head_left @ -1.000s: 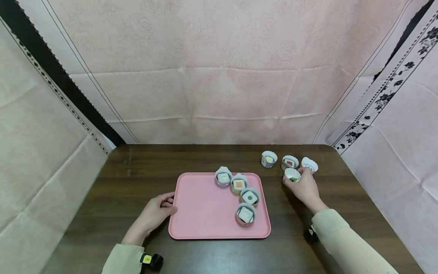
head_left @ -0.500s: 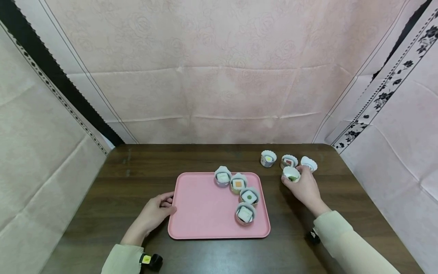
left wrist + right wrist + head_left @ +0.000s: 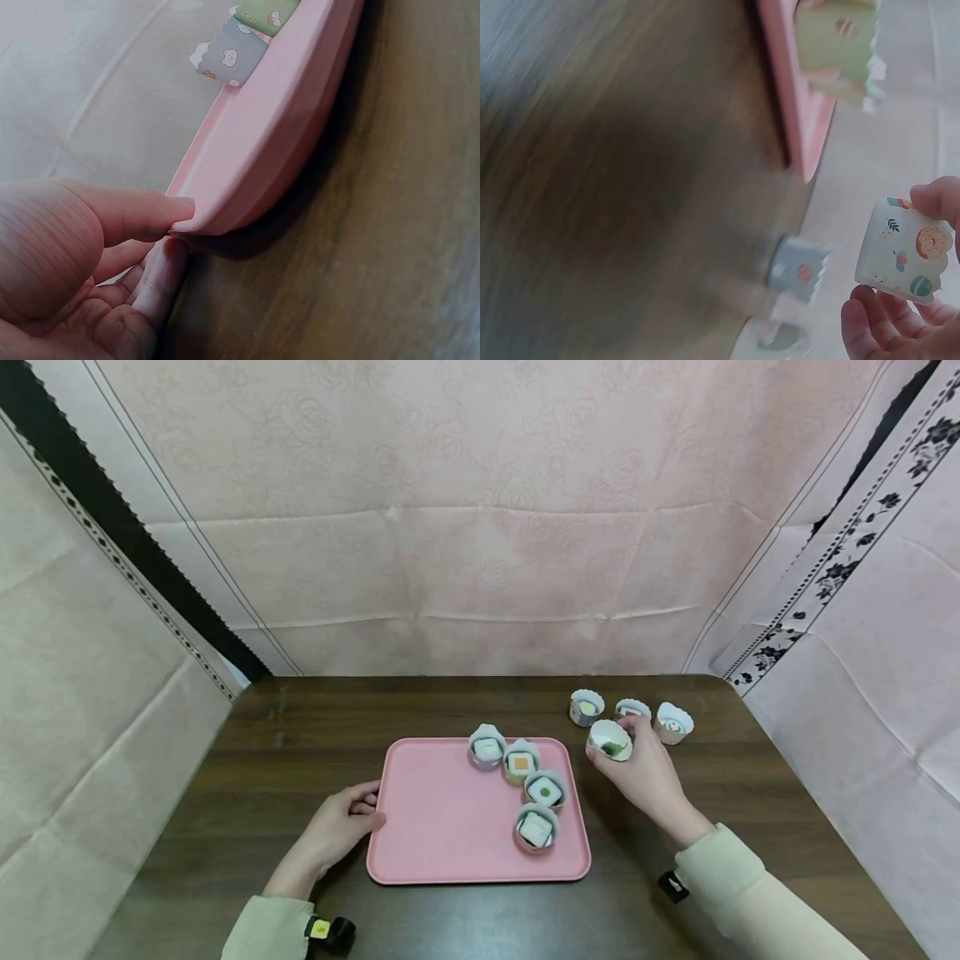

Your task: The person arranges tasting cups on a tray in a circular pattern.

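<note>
My right hand (image 3: 652, 777) holds a small paper baking cup (image 3: 610, 741) between thumb and fingers, just off the right back corner of a pink tray (image 3: 442, 827). Something white with a green top lies inside this cup. Its side, in the right wrist view, is white with printed cookies (image 3: 931, 243). At the tray's left edge my left hand (image 3: 337, 831) pinches the rim, thumb above and fingers beneath in the left wrist view. Several filled cups stand along the tray's right half, among them a greyish one (image 3: 487, 747) and a pinkish one (image 3: 536, 828).
Right of the tray, toward the back of the dark wooden table (image 3: 315, 718), stand a bluish cup (image 3: 586, 707), one partly behind my right hand, and a white cup (image 3: 673, 723). Pale cloth (image 3: 480, 568) hangs behind the table and at both sides.
My right hand has lifted the cup with the green top away from the group at the back right and carried it left toward the tray. My left hand stays on the tray rim.
</note>
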`<control>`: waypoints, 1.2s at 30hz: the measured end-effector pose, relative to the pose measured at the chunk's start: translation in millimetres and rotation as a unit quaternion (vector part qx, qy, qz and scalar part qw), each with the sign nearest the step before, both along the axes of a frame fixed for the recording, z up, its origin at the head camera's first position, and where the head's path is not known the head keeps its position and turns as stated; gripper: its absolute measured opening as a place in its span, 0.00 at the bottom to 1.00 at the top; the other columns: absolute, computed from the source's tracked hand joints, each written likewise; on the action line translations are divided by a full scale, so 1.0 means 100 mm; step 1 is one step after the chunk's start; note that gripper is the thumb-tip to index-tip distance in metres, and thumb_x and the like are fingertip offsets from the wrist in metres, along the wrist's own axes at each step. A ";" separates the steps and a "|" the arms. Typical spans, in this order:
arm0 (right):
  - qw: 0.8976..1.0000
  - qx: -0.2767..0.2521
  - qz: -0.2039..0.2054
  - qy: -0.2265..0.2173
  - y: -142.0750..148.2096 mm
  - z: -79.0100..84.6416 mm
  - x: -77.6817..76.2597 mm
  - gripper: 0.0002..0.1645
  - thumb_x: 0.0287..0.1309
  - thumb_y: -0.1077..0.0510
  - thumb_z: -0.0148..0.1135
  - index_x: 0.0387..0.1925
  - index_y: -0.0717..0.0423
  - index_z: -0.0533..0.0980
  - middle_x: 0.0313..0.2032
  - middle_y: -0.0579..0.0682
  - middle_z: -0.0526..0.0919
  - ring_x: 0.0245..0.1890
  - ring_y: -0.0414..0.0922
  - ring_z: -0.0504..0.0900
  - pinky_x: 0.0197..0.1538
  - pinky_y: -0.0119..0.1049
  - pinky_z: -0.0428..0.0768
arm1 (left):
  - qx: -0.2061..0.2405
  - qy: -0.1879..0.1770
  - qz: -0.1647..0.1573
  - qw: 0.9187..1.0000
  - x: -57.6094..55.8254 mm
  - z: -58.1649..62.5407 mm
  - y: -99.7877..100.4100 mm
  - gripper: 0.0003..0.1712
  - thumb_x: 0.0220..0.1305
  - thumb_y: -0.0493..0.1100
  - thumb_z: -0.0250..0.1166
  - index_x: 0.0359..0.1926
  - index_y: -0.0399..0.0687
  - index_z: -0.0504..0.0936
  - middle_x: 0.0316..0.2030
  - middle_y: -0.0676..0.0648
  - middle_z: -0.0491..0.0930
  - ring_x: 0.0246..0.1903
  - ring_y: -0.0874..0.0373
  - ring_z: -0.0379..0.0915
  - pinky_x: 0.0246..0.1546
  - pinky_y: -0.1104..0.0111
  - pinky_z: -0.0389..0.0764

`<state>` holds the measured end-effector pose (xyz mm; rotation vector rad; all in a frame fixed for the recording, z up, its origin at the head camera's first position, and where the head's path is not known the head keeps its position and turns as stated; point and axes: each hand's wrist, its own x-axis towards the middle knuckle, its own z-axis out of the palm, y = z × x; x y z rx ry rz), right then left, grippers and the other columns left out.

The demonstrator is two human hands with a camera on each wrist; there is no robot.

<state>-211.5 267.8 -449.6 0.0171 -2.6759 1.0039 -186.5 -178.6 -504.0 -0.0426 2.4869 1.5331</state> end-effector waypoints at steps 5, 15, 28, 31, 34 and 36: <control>1.000 -0.001 0.030 -0.002 -0.18 0.08 0.07 0.38 0.50 0.46 0.73 0.54 0.58 0.65 0.46 0.56 0.74 0.44 0.50 0.75 0.47 0.47 0.72 | 0.002 0.001 -0.002 1.000 0.01 0.01 0.00 0.31 0.59 0.37 0.68 0.64 0.42 0.72 0.44 0.44 0.75 0.41 0.53 0.72 0.38 0.65 0.77; 0.997 -0.013 0.079 -0.019 -0.51 0.18 0.22 0.37 0.50 0.47 0.73 0.56 0.53 0.64 0.47 0.51 0.74 0.44 0.46 0.75 0.46 0.44 0.75 | 0.003 0.003 -0.002 1.000 0.01 0.01 0.00 0.31 0.59 0.36 0.68 0.64 0.42 0.72 0.44 0.44 0.75 0.42 0.53 0.72 0.38 0.66 0.77; 0.983 -0.028 0.178 0.017 -1.02 0.13 0.37 0.35 0.43 0.58 0.75 0.54 0.54 0.69 0.48 0.44 0.75 0.45 0.39 0.75 0.48 0.40 0.76 | 0.006 0.003 -0.002 1.000 0.00 -0.02 -0.01 0.31 0.59 0.37 0.68 0.64 0.43 0.72 0.44 0.44 0.74 0.42 0.53 0.72 0.38 0.66 0.77; 0.976 -0.021 0.214 0.038 -1.13 0.08 0.38 0.33 0.41 0.60 0.76 0.51 0.55 0.70 0.49 0.45 0.75 0.47 0.39 0.75 0.50 0.40 0.74 | 0.004 0.003 -0.001 1.000 0.00 -0.03 -0.01 0.31 0.59 0.36 0.68 0.64 0.43 0.72 0.44 0.44 0.74 0.42 0.53 0.72 0.38 0.66 0.77; 0.972 0.009 0.230 0.040 -1.22 0.03 0.41 0.33 0.41 0.56 0.77 0.50 0.52 0.70 0.45 0.42 0.76 0.43 0.38 0.75 0.47 0.39 0.73 | 0.003 0.002 0.000 1.000 -0.01 -0.03 -0.01 0.31 0.59 0.36 0.68 0.64 0.43 0.72 0.44 0.44 0.74 0.42 0.53 0.72 0.38 0.66 0.77; 0.971 0.034 0.236 0.030 -1.26 0.00 0.43 0.33 0.41 0.52 0.77 0.50 0.51 0.70 0.42 0.40 0.76 0.40 0.37 0.75 0.45 0.37 0.73 | 0.002 0.000 0.002 1.000 -0.01 -0.04 -0.01 0.31 0.59 0.36 0.68 0.64 0.43 0.72 0.44 0.44 0.74 0.42 0.53 0.72 0.38 0.66 0.77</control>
